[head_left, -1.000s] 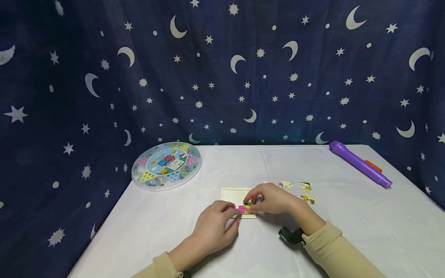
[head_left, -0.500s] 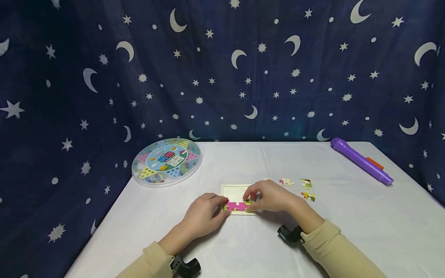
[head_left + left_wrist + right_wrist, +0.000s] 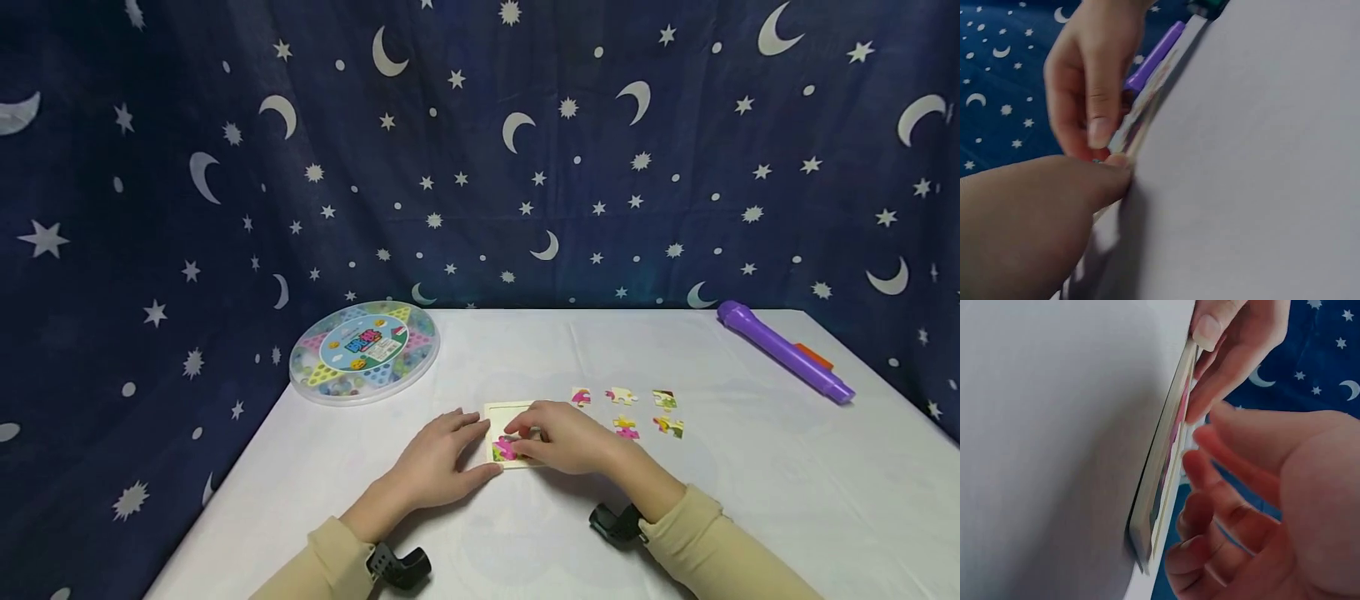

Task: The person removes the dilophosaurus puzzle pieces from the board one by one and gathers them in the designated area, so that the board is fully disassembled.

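Note:
A small, shallow puzzle tray point(image 3: 512, 408) with a pale rim lies on the table, with pink and green jigsaw pieces point(image 3: 504, 448) along its near side. My left hand point(image 3: 442, 458) holds the tray's left side, its thumb at the near corner and fingers along the left edge. My right hand point(image 3: 570, 437) is over the tray's right part, thumb and forefinger apart close over the pieces and the other fingers curled. In the right wrist view nothing shows between the right fingertips point(image 3: 1200, 447). The right hand hides the tray's right side in the head view.
Several loose jigsaw pieces point(image 3: 621, 396) lie right of the tray. A round, clear-lidded board game box point(image 3: 363, 354) stands at the back left. A purple toy microphone point(image 3: 783, 350) lies at the back right. A dark star-print curtain point(image 3: 480, 167) hangs behind the white table point(image 3: 525, 542).
My left hand has drawn back left from the pieces to the tray's left edge. The right hand has shifted slightly left over the tray, uncovering loose pieces behind it.

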A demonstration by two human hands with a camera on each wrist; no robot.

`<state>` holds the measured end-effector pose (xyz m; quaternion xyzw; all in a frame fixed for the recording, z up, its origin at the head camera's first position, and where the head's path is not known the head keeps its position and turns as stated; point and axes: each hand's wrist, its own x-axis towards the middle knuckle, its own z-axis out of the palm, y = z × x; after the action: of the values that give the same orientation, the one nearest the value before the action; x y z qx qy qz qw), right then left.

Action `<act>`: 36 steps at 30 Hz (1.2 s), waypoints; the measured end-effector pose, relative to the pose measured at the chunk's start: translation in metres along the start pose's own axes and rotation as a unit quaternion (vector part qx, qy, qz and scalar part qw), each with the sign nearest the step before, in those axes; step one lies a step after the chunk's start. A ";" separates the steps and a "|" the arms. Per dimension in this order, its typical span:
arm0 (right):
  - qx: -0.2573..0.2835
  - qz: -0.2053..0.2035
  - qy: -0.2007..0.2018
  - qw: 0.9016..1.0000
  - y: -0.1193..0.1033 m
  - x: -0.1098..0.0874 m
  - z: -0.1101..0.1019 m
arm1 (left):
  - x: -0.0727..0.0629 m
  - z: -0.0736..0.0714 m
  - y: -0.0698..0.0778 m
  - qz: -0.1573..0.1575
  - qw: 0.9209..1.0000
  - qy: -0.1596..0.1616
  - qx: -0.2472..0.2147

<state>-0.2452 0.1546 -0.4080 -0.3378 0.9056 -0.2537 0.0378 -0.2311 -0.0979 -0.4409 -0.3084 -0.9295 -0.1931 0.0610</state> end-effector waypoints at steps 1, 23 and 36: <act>-0.006 0.001 0.001 1.000 -0.001 0.000 0.001 | 0.000 -0.001 -0.002 -0.002 1.000 -0.010 -0.004; -0.004 0.020 -0.027 0.999 -0.008 0.003 0.010 | -0.005 -0.002 -0.002 0.019 0.998 -0.048 -0.029; 0.017 0.020 -0.031 0.999 -0.010 0.003 0.006 | -0.003 -0.002 -0.001 0.015 0.999 -0.044 -0.023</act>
<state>-0.2404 0.1439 -0.4083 -0.3270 0.9060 -0.2577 0.0768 -0.2287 -0.1010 -0.4400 -0.3320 -0.9218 -0.1995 0.0161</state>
